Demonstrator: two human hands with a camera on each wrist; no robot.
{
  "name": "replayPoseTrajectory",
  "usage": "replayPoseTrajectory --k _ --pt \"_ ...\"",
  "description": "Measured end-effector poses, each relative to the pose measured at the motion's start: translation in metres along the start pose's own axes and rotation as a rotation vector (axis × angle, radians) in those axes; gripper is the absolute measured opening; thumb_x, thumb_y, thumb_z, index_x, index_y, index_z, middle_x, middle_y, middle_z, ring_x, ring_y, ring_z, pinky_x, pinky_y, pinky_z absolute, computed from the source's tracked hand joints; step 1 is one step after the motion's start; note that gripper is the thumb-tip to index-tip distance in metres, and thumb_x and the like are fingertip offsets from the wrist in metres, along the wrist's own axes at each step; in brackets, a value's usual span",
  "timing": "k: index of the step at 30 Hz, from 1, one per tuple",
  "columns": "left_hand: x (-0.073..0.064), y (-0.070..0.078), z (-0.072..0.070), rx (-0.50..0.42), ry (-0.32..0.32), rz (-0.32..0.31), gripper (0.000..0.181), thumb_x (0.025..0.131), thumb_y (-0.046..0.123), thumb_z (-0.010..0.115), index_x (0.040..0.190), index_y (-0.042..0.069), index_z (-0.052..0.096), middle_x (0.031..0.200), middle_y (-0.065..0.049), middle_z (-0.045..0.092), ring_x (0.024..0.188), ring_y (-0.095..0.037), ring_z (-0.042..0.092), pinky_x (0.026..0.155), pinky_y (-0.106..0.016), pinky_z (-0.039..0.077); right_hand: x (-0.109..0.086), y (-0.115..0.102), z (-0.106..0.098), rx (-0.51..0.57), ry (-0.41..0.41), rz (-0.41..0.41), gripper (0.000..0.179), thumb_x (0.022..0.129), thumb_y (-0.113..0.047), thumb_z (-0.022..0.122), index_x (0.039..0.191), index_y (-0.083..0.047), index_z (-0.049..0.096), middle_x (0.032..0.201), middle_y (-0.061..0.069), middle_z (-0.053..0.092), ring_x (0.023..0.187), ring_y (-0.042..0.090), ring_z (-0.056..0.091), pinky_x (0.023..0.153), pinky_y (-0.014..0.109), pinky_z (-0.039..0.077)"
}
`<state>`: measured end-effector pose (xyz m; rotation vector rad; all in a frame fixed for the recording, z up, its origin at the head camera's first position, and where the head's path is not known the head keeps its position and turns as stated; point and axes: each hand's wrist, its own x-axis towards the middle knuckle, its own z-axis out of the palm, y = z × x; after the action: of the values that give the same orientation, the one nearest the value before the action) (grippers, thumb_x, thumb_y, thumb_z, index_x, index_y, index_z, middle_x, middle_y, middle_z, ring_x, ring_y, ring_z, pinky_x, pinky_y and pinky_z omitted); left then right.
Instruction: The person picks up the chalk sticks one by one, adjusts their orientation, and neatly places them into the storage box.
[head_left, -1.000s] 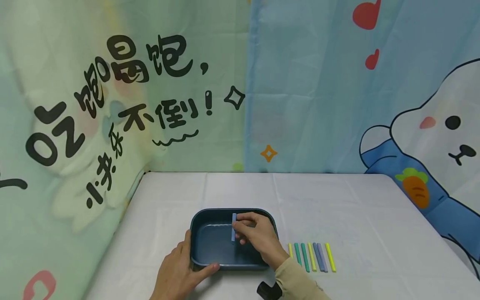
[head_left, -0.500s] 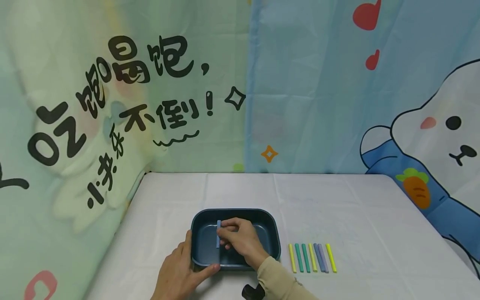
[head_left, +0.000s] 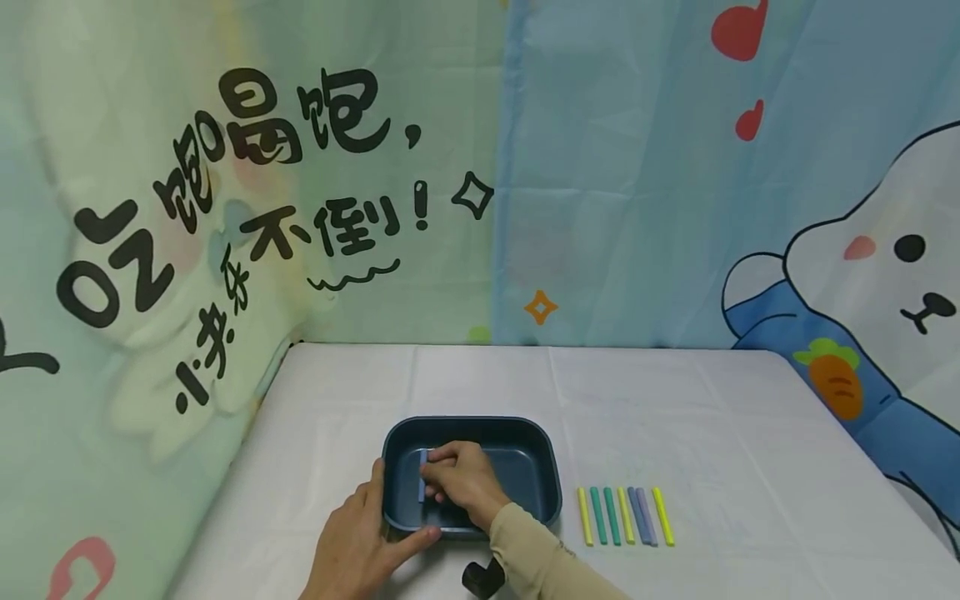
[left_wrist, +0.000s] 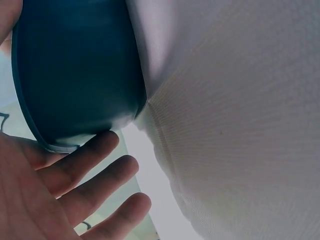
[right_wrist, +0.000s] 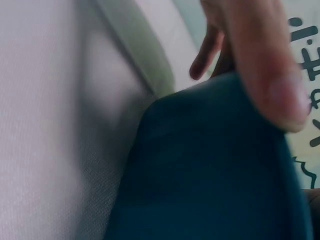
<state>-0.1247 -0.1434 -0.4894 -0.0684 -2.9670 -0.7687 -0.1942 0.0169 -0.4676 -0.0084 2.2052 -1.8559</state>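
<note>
Blue stick, one: shifted leftward across the dark blue tray in the last second, now over its left part; this seems a matter of positioning, the stick being still pinched in the right hand (contact with the floor, cannot tell). Left hand, apart from the right: fingers extended, braced at the tray's near-left corner. White-covered table: seven coloured sticks, rowed right of the tray. Behind: printed cloth backdrop, green and blue.

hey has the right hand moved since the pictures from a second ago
Yes, leftward: the right hand, pinching a blue stick, has shifted toward the left wall of the dark tray.
</note>
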Motion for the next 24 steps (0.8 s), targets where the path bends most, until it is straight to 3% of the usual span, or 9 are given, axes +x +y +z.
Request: replayPoseTrajectory --k 10,24 --pt "0.002 0.000 -0.001 0.019 0.011 0.002 0.121 0.077 0.083 0.062 0.155 -0.004 0.032 0.131 -0.020 0.061 0.106 -0.034 0.065 0.085 -0.048 0.054 0.007 0.000 0.006 -0.128 0.055 0.045 0.013 0.083 0.003 0.074 0.094 0.004 0.066 0.064 0.007 0.065 0.049 0.009 0.059 0.046 0.019 0.048" --pt "0.002 0.001 0.002 0.043 0.005 0.022 0.120 0.076 0.082 0.064 0.152 -0.007 0.037 0.126 -0.021 0.064 0.102 -0.032 0.066 0.085 -0.047 0.054 0.005 0.007 0.005 -0.147 0.068 0.066 0.012 0.082 0.007 0.075 0.090 0.004 0.066 0.066 0.007 0.065 0.048 0.008 0.058 0.046 0.019 0.049"
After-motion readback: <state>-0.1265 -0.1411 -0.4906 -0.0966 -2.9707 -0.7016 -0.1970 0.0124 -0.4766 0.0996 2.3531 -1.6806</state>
